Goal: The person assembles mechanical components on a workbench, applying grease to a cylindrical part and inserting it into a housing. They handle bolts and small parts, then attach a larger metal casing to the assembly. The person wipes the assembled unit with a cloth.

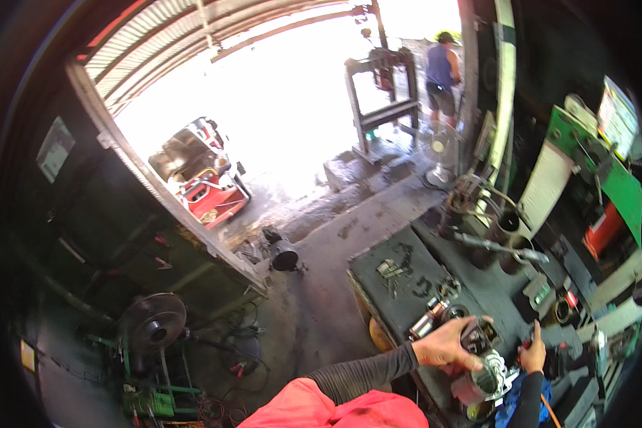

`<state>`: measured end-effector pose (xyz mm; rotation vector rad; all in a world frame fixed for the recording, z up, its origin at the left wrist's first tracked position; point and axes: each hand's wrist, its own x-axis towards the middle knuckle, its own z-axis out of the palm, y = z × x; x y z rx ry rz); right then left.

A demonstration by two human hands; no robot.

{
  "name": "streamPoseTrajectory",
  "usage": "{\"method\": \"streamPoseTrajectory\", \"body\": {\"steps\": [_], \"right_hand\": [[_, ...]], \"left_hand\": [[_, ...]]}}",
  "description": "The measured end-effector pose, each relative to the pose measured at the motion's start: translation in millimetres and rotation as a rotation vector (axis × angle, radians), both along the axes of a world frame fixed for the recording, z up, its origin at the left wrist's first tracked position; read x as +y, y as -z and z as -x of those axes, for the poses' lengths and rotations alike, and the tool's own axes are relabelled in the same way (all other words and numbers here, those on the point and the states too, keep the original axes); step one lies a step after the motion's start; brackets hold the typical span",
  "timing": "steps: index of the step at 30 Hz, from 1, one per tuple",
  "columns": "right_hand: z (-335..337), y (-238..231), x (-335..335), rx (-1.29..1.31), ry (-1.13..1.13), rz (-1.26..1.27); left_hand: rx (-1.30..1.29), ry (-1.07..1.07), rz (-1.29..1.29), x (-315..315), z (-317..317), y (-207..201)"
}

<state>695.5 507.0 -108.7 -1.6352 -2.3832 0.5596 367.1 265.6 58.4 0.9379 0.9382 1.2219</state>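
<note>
My left hand (446,347) reaches over the workbench with thumb and fingers wrapped around a dark, hollow metal housing (480,335). Just below it stand a grey metal cylinder (472,389) and a silver cast part (503,374). To the right, my right hand (533,357) is closed around something dark, largely hidden by the fingers, with one digit pointing up. An orange hose (549,410) and a blue cloth (510,410) lie by my right forearm. Left of the housing are a shiny cylinder with a coppery band (428,319) and round metal parts (449,289).
Small metal pieces (392,271) lie on the workbench (378,250). Large metal cylinders (510,228) stand at its far right, beneath a green-edged frame (563,135). A floor fan (153,328) is at left. Another person (442,71) stands outside near a press frame (381,107).
</note>
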Motion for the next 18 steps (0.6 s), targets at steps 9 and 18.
{"method": "streamPoseTrajectory", "body": {"steps": [9, 18], "right_hand": [[-35.0, -166.8, -111.8, 0.975, -0.114, 0.448], [27.0, -230.0, -207.3, 0.657, 0.063, 0.060]], "left_hand": [[0.232, 0.105, -0.181, 55.6, -30.8, -25.8], [0.412, 0.301, -0.566, 97.4, -89.9, -40.7]]}}
